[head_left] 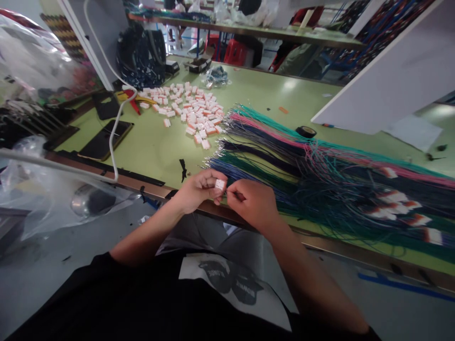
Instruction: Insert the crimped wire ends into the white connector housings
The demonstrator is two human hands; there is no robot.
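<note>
Between the thumb and fingers of my left hand (202,190) is a small white connector (220,184), held over the table's front edge. Just right of it, my right hand (253,201) is closed in a pinch; whatever its fingertips hold is too small to make out. Beyond my hands lies a loose pile of white and orange connectors (199,110). Bundles of thin wires (270,142), teal, pink, black, green and blue, stretch rightward with their metal tips near my hands. Several connectors (394,203) sit on the wires at the far right.
On the green table (152,142) are a phone (105,139), red and yellow pliers (133,101) and a roll of black tape (305,131). A bent white tube (115,128) crosses the left side. A white panel (387,71) slants in at the right.
</note>
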